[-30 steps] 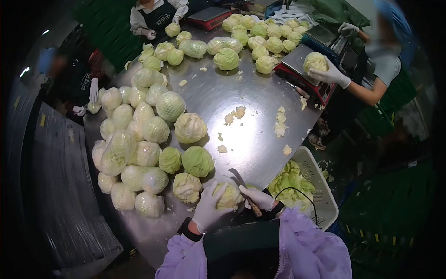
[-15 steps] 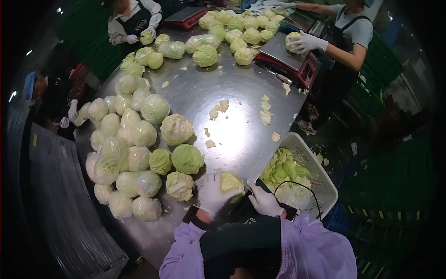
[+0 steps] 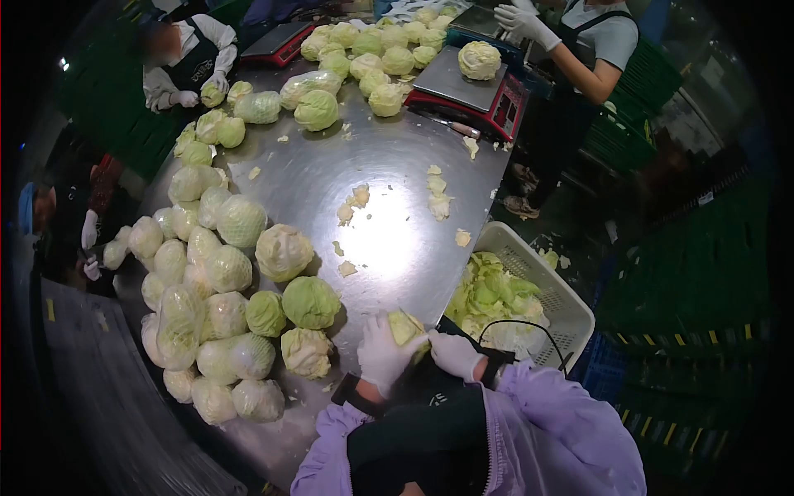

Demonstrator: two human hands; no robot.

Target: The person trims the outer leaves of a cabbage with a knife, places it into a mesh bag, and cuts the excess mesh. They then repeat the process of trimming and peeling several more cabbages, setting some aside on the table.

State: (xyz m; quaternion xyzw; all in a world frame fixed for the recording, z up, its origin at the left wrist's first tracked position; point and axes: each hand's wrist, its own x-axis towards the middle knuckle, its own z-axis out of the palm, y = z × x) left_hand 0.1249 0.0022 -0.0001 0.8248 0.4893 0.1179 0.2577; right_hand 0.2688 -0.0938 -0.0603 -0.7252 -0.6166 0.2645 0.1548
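At the table's near edge my left hand (image 3: 385,354), in a white glove, is closed around a pale green cabbage (image 3: 405,327), tilted toward me. My right hand (image 3: 455,355), gloved too, is closed with its fingertips at the cabbage's right side. A thin grey knife blade showed at these fingers half a second ago; now the fingers and cabbage hide it. Left of my hands sit a rough, yellowish cabbage (image 3: 307,352), a smooth green cabbage (image 3: 312,302) and a smaller green cabbage (image 3: 265,313), all unwrapped.
Several wrapped cabbages (image 3: 227,270) crowd the steel table's (image 3: 322,186) left side. A white crate (image 3: 571,314) with loose leaves stands right of me. A red scale (image 3: 463,91) holds a cabbage; a knife (image 3: 455,126) lies beside it. Co-workers stand at the far right, far left and left.
My view has shifted, so the table appears further left. The cabbage in my left hand has tilted, and my right hand has closed in on it. The right co-worker's hand has left the weighed cabbage.
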